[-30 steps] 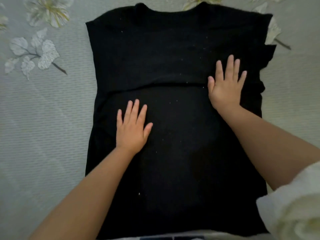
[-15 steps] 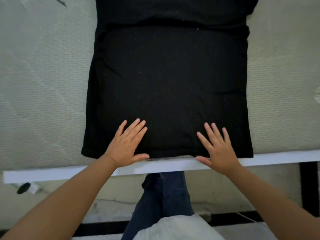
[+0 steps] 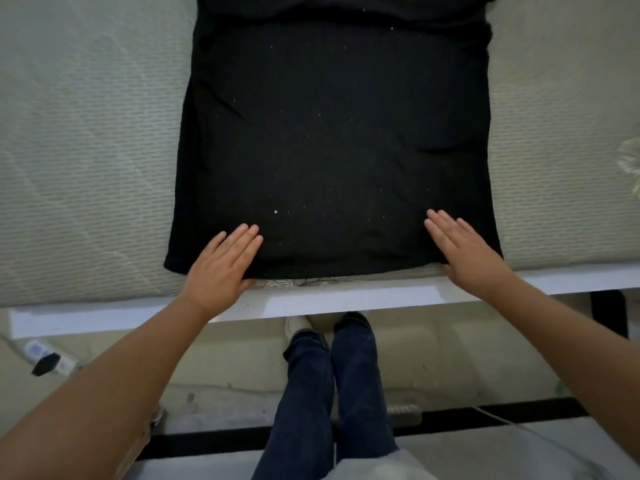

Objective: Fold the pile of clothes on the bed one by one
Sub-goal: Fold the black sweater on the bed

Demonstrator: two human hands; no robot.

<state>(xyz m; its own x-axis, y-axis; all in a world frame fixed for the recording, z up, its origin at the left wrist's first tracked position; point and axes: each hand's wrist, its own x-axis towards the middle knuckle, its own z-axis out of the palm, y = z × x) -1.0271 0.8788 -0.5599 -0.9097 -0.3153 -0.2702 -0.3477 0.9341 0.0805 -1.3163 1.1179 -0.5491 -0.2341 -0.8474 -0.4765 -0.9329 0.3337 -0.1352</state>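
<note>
Shirt (image 3: 332, 143) hem near bed (image 3: 86, 168) edge

We see both hands drawn back from the middle of the black garment (image 3: 332, 143) to its near hem at the bed edge (image 3: 346, 299). Our left hand (image 3: 221, 268) now lies flat on the lower left corner, and our right hand (image 3: 464, 251) on the lower right, set wider apart than half a second ago. Our jeans (image 3: 329, 393) and floor (image 3: 450, 358) have come into view.
</note>
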